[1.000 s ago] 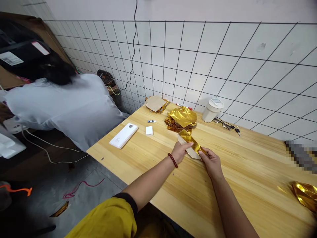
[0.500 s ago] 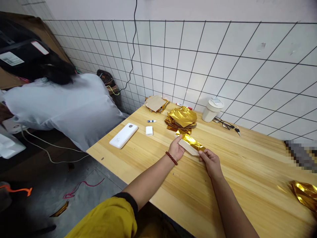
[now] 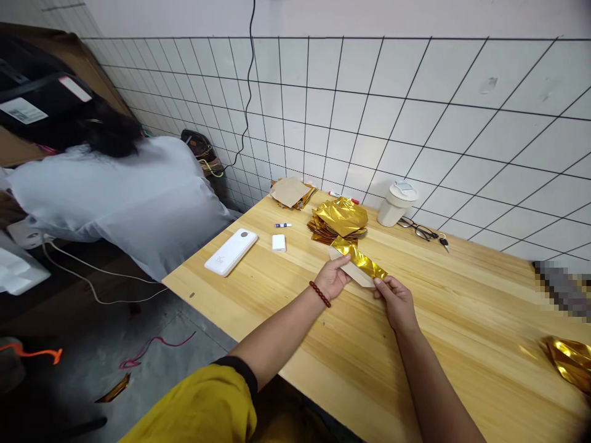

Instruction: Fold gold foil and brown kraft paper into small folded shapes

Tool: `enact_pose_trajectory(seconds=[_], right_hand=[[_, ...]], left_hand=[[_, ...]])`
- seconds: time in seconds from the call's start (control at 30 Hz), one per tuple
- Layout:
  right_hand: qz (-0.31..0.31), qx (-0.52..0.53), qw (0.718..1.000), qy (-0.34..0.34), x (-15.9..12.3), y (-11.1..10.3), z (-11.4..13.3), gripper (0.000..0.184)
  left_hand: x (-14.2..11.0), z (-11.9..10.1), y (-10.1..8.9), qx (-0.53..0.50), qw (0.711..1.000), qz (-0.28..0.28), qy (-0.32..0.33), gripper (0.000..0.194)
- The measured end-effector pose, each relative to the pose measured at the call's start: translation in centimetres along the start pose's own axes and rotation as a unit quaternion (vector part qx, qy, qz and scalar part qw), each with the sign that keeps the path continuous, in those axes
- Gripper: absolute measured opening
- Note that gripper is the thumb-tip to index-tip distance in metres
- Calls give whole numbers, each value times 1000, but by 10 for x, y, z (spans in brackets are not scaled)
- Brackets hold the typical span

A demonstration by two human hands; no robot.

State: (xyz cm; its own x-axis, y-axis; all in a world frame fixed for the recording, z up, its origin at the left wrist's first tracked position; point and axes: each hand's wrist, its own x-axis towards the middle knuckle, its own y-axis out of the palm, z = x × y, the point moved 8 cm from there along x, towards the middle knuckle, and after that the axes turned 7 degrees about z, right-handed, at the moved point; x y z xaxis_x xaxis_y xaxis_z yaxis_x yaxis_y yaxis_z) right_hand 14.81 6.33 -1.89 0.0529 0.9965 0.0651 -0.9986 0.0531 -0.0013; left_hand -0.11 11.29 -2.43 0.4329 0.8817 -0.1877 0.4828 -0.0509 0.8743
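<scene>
Between my two hands is a folded strip of gold foil paper (image 3: 364, 261), gold on its upper face with a pale paper edge below. My left hand (image 3: 333, 278), with a beaded bracelet at the wrist, pinches the strip near its left part. The right end is gripped between the thumb and fingers of my right hand (image 3: 393, 298). Just beyond the strip lies a stack of gold foil sheets (image 3: 340, 216). Another pile of sheets (image 3: 290, 192), pale paper side up on top, sits at the table's far left corner.
On the wooden table (image 3: 286, 320) lie a white power bank (image 3: 231, 252), a small white charger (image 3: 279, 243) and a red-and-white marker (image 3: 344, 197). A lidded cup (image 3: 397, 204), glasses (image 3: 418, 230) and keys (image 3: 444, 242) stand near the tiled wall. A person in a light shirt (image 3: 124, 191) is at the left.
My left thumb has shifted rightward along the strip, and the strip sits slightly farther right with my right hand. Everything else looks unchanged.
</scene>
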Motion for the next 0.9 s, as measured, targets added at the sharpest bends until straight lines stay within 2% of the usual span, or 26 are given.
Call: enact_pose_trajectory(seconds=[0.1,0.23,0.37,0.43,0.5,0.63,0.67,0.77,0.9], right_hand=[[-1,10,1000,2,0,0,-1,33],[-6,39,999,-8,1,2,-2,30],[-19,54,998,-13,1,5,-1,75],[-31,48,998,-9,1,3,-1,85],[-46,41,998,-17,0,-1,0,78],[-43,37,998,-32,1,-7,-2,32],[-43,43,998,-32,2,-8,-3,29],[-51,74,996,-23,1,-9,-4,40],[-49,94,994,5,-1,-7,-3,43]], left_hand=[[0,2,4,36,999,35,8,31],[2,4,2,47,998,41,18,35],[2,3,0,48,998,27,18,30],[2,4,0,51,998,22,14,27],[2,4,0,58,998,21,13,28],[1,6,1,92,995,23,24,32],[1,7,2,99,994,24,29,36],[-1,7,3,109,993,22,35,45],[-2,4,4,96,994,18,46,51]])
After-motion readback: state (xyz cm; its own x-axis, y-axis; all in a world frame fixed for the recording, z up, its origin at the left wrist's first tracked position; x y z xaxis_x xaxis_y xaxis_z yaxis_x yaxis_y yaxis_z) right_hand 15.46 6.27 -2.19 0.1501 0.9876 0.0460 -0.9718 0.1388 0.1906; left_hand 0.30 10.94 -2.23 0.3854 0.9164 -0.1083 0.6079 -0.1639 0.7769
